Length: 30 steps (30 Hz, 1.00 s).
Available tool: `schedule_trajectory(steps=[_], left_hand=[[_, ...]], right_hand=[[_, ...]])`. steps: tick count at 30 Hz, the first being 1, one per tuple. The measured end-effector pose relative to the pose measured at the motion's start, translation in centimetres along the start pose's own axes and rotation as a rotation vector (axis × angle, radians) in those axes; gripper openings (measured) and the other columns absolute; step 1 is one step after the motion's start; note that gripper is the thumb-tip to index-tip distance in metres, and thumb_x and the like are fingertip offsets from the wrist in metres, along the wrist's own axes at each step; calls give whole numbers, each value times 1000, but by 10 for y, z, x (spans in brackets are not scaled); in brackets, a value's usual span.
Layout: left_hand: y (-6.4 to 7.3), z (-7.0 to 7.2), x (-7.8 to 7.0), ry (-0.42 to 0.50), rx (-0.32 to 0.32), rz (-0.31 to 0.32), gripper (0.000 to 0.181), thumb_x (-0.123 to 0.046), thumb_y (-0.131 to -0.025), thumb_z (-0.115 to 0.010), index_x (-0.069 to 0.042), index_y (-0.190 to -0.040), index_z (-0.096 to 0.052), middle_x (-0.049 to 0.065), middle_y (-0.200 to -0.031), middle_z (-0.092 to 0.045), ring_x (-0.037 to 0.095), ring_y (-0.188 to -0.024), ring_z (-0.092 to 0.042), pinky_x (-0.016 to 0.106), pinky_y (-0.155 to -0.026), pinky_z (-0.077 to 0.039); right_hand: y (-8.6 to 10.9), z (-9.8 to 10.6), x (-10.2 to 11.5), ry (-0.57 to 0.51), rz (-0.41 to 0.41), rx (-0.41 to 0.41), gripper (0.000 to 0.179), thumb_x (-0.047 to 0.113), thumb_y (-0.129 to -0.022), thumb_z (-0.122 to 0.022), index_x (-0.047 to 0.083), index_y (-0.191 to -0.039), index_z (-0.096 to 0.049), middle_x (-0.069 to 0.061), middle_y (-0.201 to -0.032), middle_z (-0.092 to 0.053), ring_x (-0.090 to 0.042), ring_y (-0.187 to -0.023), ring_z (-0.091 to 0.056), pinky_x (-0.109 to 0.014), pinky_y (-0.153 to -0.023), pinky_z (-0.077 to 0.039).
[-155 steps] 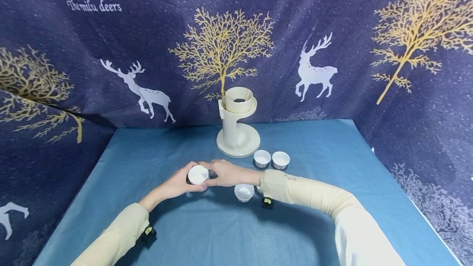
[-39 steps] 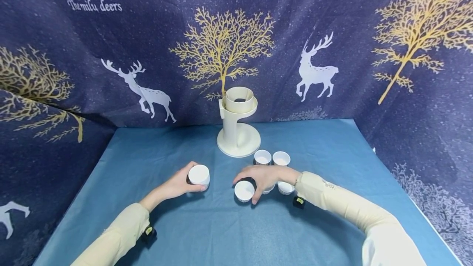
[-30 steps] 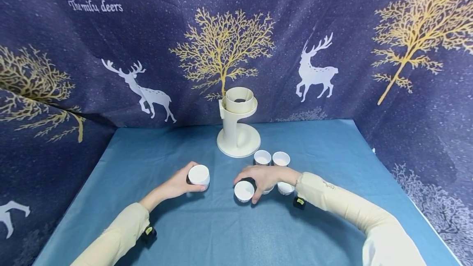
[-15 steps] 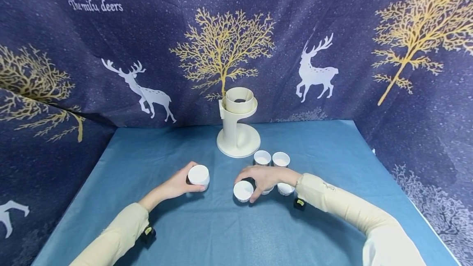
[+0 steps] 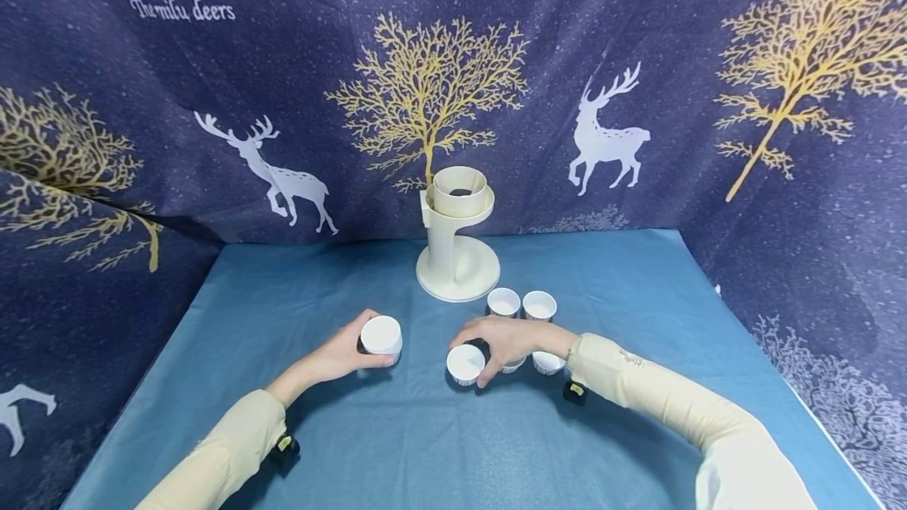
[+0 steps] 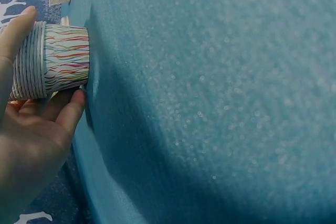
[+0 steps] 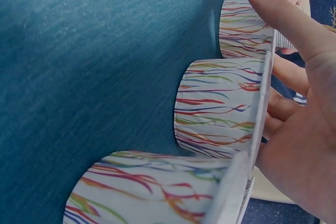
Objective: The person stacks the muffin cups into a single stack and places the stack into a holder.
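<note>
Left hand [image 5: 352, 351]: curled round the stack [image 5: 381, 330], fingers opposite thumb, likely to keep the nested cups upright together.
Right hand [image 5: 499, 339]: thumb and fingers pinching the loose cup [image 5: 465, 365] at its sides, just toward the left hand; mouth left uncovered.
Far cups [image 5: 503, 303]: pair beyond the right hand, mouths up, perhaps grouped for easy reach.
Near cups [image 5: 548, 363]: pair on the near side of the right hand and wrist.
Stand [image 5: 441, 252]: beyond both hands.
Left wrist view: reveals many layered rims, hidden from the head view.
Right wrist view: shows the streaked walls clearly.
</note>
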<state>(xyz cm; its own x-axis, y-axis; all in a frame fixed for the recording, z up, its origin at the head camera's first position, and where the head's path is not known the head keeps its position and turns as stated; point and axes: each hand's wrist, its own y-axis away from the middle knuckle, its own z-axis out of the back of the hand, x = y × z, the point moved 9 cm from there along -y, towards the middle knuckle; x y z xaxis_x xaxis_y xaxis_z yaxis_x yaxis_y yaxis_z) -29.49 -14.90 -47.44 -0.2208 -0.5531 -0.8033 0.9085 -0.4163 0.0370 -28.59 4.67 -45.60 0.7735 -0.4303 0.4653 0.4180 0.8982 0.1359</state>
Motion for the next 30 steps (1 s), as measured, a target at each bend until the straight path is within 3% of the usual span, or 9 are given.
schedule_trajectory(steps=[11, 19, 30], left_hand=[[1, -1, 1, 0, -7, 6, 61, -36, -70, -78, -16, -118, -45, 4, -112, -55, 19, -100, -52, 38, -86, -41], [0, 0, 0, -1, -15, 9, 61, -34, -70, -78, -16, -118, -44, 4, -113, -56, 19, -101, -52, 38, -87, -41], [0, 0, 1, 7, -6, 5, 61, -34, -71, -78, -16, -118, -44, 4, -112, -56, 19, -100, -53, 37, -86, -41]], right_hand=[[1, -2, -2, -30, 2, 14, 71, 38, -63, -82, 23, -126, -52, 9, -124, -54, -8, -113, -48, -27, -95, -39], [1, 0, 1, -56, 31, -16, 57, 37, -67, -80, 27, -116, -53, 16, -112, -56, -3, -104, -49, -26, -91, -41], [0, -1, -1, -72, 36, -19, 51, 38, -73, -75, 26, -118, -54, 14, -115, -57, -3, -107, -49, -27, -93, -40]])
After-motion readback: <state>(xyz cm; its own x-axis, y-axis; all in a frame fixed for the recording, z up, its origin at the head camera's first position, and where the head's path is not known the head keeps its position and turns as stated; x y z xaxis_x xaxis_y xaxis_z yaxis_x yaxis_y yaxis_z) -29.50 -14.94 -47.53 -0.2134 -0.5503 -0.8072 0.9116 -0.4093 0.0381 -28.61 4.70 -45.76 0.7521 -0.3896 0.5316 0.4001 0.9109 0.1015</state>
